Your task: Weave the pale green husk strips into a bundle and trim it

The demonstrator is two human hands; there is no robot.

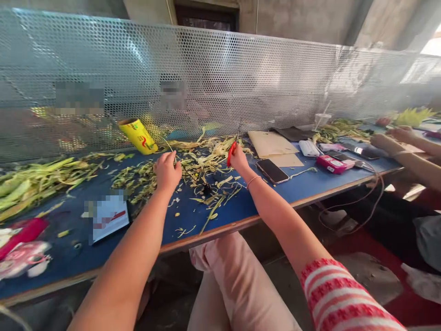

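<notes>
stem [174,154]: thin green strip over the blue table [262,200], amid leaf scraps [206,161] | left hand [167,171]: pinches its near end | right hand [239,159]: grips red scissors [232,151] | advice: keep stem taut, cut squarely, fingers clear

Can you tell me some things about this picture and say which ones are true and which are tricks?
1. The right hand holds red scissors. True.
2. The left hand holds a phone. False: it pinches a thin green strip; the phone lies on the table.
3. The yellow roll lies tipped by the mesh screen. True.
4. The table is green. False: it is blue.
5. Another person's arm rests on the table at the right. True.
</notes>
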